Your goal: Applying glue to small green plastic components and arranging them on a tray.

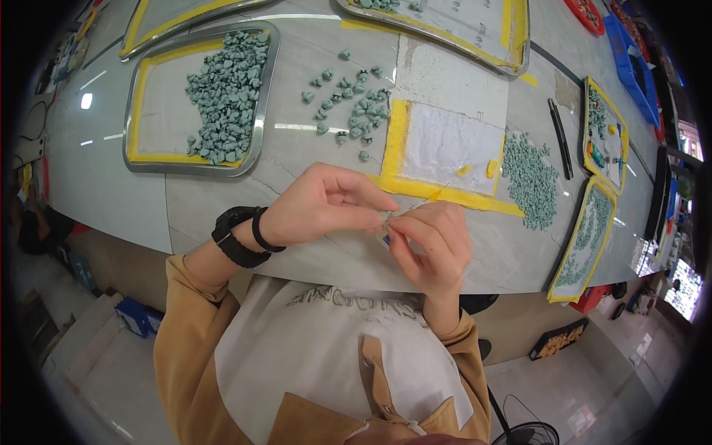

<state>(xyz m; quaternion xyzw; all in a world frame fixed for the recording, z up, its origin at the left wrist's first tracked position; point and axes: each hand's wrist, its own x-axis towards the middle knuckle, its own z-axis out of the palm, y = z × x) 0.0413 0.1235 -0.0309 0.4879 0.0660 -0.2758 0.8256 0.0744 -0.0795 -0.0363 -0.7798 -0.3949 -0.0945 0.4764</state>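
My left hand (326, 205), with a black watch and band at its wrist, meets my right hand (434, 241) over the table's near edge. Thumb and forefinger of each are pinched together around a small pale green piece (386, 216), mostly hidden by the fingertips. A bit of something dark blue (386, 239) shows under the right fingers. Just beyond my hands lies a white sheet bordered with yellow tape (445, 137), bearing two small yellow bits (464, 170). Several grey-green rounded parts (360, 107) are scattered left of the sheet.
A metal tray (256, 141) at the left holds a heap of grey-green parts. Tiny green pieces (530, 182) are spread right of the sheet, near dark tweezers (560, 137). Yellow-edged trays (586, 241) line the right side; another tray (512, 63) stands at the back.
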